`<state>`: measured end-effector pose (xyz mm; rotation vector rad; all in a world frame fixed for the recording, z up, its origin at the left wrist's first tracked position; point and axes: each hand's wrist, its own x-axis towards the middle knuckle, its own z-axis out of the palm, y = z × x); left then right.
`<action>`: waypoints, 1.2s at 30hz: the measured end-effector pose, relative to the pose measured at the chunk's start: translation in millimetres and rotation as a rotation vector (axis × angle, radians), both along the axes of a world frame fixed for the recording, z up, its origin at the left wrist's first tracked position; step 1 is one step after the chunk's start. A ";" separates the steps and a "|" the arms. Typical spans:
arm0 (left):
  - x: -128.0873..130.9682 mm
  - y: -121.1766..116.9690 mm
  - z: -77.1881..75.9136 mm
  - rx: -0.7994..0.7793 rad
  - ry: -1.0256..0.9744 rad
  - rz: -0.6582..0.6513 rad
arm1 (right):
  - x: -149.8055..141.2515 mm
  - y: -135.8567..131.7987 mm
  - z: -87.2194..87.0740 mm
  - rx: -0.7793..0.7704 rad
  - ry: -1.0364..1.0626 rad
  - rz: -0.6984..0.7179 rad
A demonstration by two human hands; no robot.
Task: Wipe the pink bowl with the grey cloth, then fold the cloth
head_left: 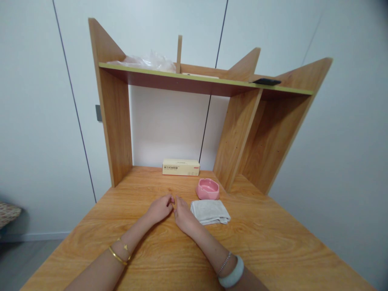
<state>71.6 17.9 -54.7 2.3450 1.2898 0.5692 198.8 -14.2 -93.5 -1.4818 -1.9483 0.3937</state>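
Note:
My left hand (161, 208) rests on the wooden tabletop, its fingers loosely bent and a little apart, with no object visible in it. Close beside it, fingertip to fingertip, lies my right hand (184, 216), fingers pointing forward and thumb apart, also holding nothing that I can see. The undersides of both hands are hidden. Just right of my right hand is a folded grey cloth (210, 211). Behind the cloth stands a pink ashtray-like bowl (208, 190) with a notched rim.
A long cream box (181, 167) with printed writing stands at the back of the table (145, 258). Over it rises a wooden shelf unit (118, 121). On its upper board lie a clear plastic bag (148, 62) and a flat black object (267, 81).

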 end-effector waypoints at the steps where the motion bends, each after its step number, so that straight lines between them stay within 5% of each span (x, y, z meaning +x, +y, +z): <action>1: 0.1 0.4 0.2 0.004 -0.009 0.011 | -0.5 -1.0 0.9 -0.006 -0.008 -0.015; 8: -0.7 4.5 4.2 0.065 -0.085 0.073 | -4.6 -5.2 6.4 -0.077 -0.060 -0.054; 19: -0.2 3.7 -10.0 0.030 0.006 -0.032 | -1.6 -4.3 9.1 -0.049 -0.012 -0.041; 36: -0.8 4.6 -11.8 0.064 0.103 -0.089 | -3.5 -6.8 11.5 -0.057 -0.066 -0.055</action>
